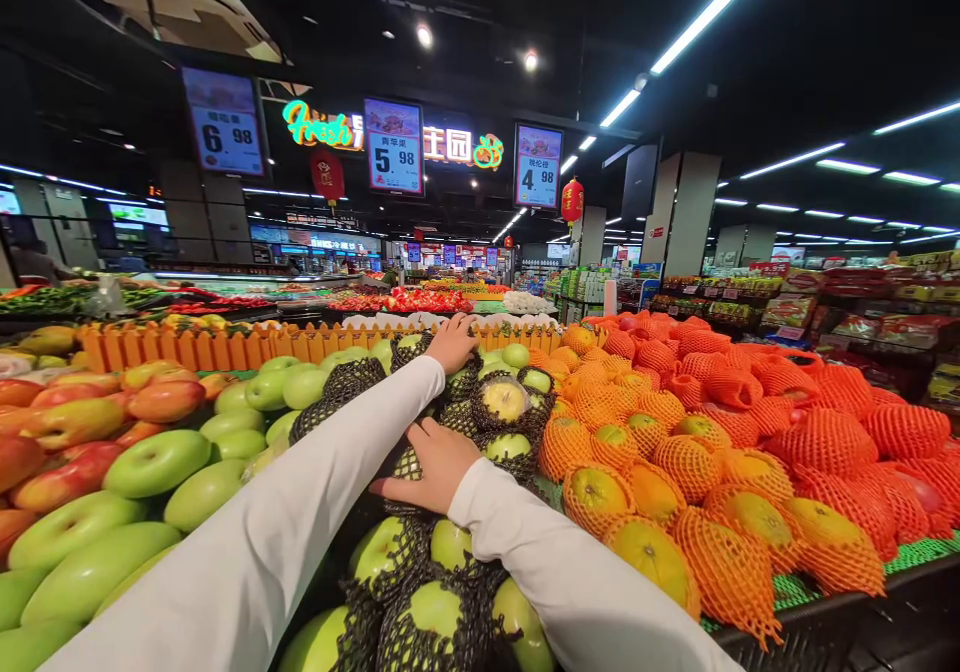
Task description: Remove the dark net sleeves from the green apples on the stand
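Note:
My left hand (452, 343) reaches to the far part of a heap of green apples in black foam nets, its fingers bent slightly apart over them. Closer to me, my right hand (433, 464) lies over the same heap, thumb and fingers spread around a netted green apple (407, 465) and touching it. Just right of my hands sits a netted fruit with a yellowish top (505, 401). More netted green apples (436, 609) fill the space below my right hand. What lies under my left palm is hidden.
Bare green apples (157, 463) and red-yellow apples (56, 432) lie to the left. Oranges in orange nets (651, 552) and fruit in red nets (825, 442) are piled on the right. A low orange picket fence (187, 348) runs behind. Price screens (394, 147) hang above.

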Available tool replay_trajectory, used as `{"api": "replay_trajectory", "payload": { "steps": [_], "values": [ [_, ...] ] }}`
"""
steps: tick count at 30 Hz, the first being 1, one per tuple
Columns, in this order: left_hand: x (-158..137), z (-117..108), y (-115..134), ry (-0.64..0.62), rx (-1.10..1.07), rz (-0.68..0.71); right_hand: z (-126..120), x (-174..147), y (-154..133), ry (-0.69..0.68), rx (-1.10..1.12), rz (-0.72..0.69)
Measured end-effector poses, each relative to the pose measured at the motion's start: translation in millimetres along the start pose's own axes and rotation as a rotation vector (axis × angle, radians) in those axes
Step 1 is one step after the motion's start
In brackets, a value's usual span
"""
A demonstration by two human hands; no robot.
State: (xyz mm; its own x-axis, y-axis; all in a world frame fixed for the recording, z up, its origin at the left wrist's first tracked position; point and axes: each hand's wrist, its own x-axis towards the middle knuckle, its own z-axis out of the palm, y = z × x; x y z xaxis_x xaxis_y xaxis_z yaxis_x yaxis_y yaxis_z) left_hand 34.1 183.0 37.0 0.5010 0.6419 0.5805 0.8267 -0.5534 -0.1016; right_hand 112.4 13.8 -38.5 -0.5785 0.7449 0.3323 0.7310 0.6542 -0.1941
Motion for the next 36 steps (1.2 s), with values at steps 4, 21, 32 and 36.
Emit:
{"api": "replay_trajectory", "payload": {
  "steps": [4,21,32,36],
  "values": [
    [6,-17,0,0.164,-0.071,-0.095,1,0,1,0.017,0.002,-0.019],
    [-148,-70,32,0.436,-0.611,-0.497,-4,4,10,0.632,0.295,0.084],
    [-190,-67,37,0.285,-0.550,-0.417,6,11,26,0.693,0.291,-0.055],
    [-190,-74,27,0.385,-0.567,-0.561,1,11,32,0.888,0.238,0.075]
  ]
}}
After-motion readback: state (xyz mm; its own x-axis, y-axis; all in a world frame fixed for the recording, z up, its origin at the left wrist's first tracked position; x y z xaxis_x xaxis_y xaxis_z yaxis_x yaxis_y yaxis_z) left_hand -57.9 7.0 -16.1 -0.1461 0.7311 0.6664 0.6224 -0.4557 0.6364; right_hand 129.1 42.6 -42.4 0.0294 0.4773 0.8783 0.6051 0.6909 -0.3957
